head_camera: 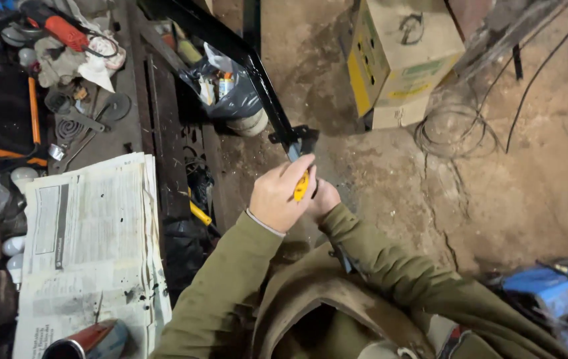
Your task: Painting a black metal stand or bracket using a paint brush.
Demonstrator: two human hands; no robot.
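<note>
While your hands work at the end of the black bar (267,86), note the room around them: open dirt floor (497,199) to the right and ahead, with nothing standing near the hands on that side. On the left it's tight. The bench edge (164,153) runs close beside your left forearm, and just below it sits dark clutter with a yellow-handled tool (199,213). Newspaper (91,246) covers the near bench, and a can (91,340) lies at its bottom edge. Farther up the bench are a red grinder (58,26), rags and discs. A plastic bag (221,86) of small items hangs under the bar, just beside it. A cardboard box (397,60) stands well apart at upper right, with a wire coil (453,129) on the floor next to it. A blue unit (550,292) with cables sits at lower right, near your right elbow.

Your left hand (281,193) is clenched round a yellow tool (302,186), with only a short length of yellow showing past the fingers. The tool tip points up at the bar's lower end, right by the black bracket (295,136). Your right hand (324,198) sits behind the left one, touching it, fingers curled; you can't tell from this view what it grips, because the left hand hides it. Both hands are just below the bracket.
</note>
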